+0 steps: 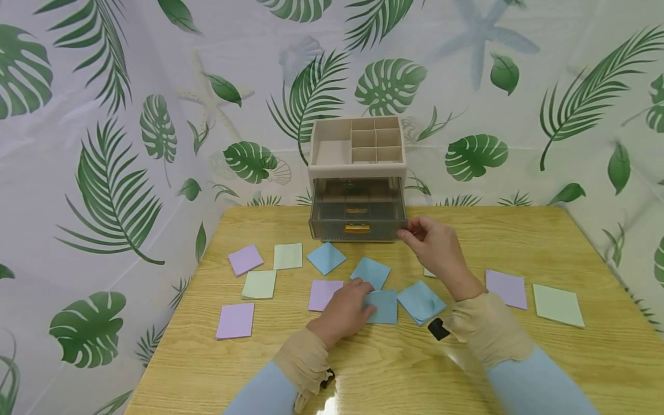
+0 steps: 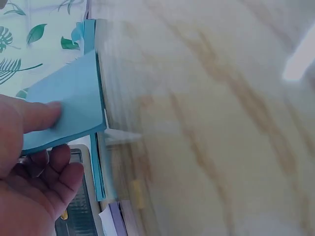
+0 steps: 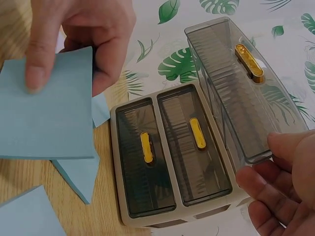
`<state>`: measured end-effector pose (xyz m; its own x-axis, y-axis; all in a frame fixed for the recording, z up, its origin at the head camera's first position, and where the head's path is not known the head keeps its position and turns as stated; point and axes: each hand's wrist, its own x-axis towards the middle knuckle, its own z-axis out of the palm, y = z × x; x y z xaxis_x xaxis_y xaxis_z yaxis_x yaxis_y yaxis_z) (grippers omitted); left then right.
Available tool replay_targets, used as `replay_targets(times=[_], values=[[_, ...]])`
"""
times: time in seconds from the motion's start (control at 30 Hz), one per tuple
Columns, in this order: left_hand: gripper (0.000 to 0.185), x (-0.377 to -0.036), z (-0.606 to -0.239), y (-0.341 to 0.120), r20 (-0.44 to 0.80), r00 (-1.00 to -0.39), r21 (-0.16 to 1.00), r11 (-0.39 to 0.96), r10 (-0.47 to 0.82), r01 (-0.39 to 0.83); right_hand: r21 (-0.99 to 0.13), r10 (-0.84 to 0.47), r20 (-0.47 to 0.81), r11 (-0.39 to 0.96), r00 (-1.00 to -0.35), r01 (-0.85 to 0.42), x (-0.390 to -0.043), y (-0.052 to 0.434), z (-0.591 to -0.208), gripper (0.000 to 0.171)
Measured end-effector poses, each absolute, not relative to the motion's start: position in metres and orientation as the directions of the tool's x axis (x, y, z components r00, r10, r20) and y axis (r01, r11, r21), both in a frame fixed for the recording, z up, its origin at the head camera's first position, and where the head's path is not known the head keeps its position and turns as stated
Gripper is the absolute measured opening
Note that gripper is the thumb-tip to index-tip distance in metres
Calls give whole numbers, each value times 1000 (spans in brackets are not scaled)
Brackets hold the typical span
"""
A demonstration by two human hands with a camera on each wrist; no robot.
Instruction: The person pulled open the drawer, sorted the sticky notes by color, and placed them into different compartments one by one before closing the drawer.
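Observation:
A beige desk organiser (image 1: 358, 144) stands at the back of the wooden table (image 1: 363, 369). Its smoky lower drawer (image 1: 358, 222) with a gold handle is pulled out. My right hand (image 1: 415, 230) grips the drawer's front right corner; in the right wrist view the thumb (image 3: 290, 142) lies on the drawer (image 3: 236, 93) edge with the fingers curled under it. My left hand (image 1: 358, 302) pinches a blue sticky note (image 1: 384, 308) near the table's middle, thumb on top of the blue note (image 2: 69, 103) and fingers beneath. The right wrist view shows that note (image 3: 49, 118) lifted at one edge, and two shut upper drawers.
Several sticky notes lie scattered in front of the organiser: purple (image 1: 245, 259), green (image 1: 287, 256), blue (image 1: 325, 257), purple (image 1: 236, 320), purple (image 1: 505, 288), green (image 1: 557, 304). A leaf-print curtain (image 1: 104, 173) encloses the table on three sides.

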<state>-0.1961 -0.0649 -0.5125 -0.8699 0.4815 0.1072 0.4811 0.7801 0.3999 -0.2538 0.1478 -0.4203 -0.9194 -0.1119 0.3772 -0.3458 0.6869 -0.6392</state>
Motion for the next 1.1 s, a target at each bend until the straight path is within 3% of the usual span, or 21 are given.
replay_targets(times=[0.33,0.57,0.9,1.1], values=[[24,-194,-503,-69,124,-879,530,718,461,451,-643,-122,367,684,-922,-346,-256,150,-422,23],[26,-193,-466,-78,146,-888,631,650,436,423,-648,-121,366,679,-923,-346,-256,150,-421,24],[23,-202,-395,-90,407,-792,612,508,455,606,-649,-120,373,675,-920,-351,-256,151,-418,22],[20,-214,-355,-95,483,-752,590,468,448,658,-659,-128,341,674,-931,-334,-256,150,-418,21]])
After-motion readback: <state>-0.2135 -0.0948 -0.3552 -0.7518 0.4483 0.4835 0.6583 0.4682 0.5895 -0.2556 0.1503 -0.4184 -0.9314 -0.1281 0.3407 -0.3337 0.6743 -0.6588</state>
